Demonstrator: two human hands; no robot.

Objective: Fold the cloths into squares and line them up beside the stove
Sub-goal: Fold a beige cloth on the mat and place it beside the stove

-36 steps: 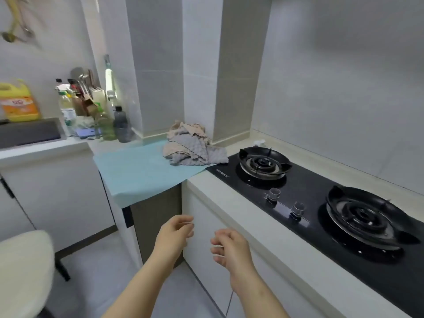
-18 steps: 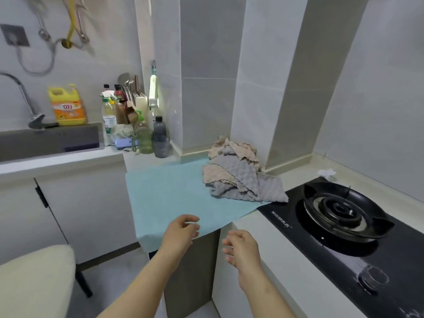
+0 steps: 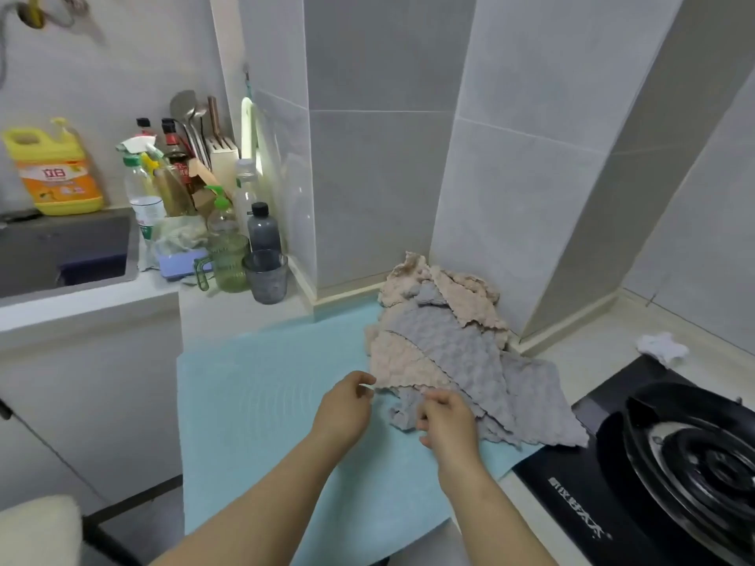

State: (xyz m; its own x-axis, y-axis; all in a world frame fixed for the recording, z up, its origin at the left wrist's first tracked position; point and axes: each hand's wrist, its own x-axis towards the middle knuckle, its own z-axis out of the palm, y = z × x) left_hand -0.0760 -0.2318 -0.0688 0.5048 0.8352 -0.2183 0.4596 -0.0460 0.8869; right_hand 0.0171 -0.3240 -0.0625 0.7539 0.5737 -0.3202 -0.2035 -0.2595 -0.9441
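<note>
The cloths point(image 3: 445, 353) lie in a heap on the blue mat point(image 3: 253, 402), just beside the stove point(image 3: 580, 508). The left hand point(image 3: 345, 406) and right hand point(image 3: 447, 420) are at its near edge, fingers curled. I cannot tell if they hold any cloth.

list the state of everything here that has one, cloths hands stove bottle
cloths: unfolded, heaped on the blue mat
left hand: fingers curled at the beige cloth corner, grip unclear
right hand: at the grey cloth near edge, grip unclear
stove burner: unlit
grey bottle: upright, capped
</note>
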